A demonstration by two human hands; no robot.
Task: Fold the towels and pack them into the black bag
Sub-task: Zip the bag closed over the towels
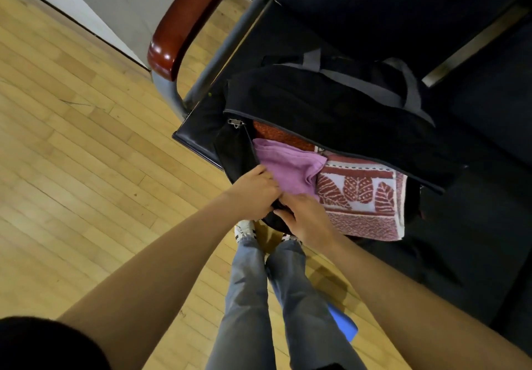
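Observation:
A black bag (331,110) lies open on a dark chair seat, its zipper pull (235,123) at the left end of the opening. Inside sit a folded purple towel (285,165), a red-and-white leaf-patterned towel (365,199) and an orange-red towel (282,136) further back. My left hand (253,194) grips the near black edge of the bag's opening beside the purple towel. My right hand (305,220) grips the same edge just to the right, its fingers curled over the fabric in front of the patterned towel.
The bag rests on a black chair (403,24) with a red-brown wooden armrest (187,21) and grey metal frame. Wooden floor (72,168) spreads to the left. My legs and shoes (244,231) stand below the seat edge. A blue object (344,325) shows near my right leg.

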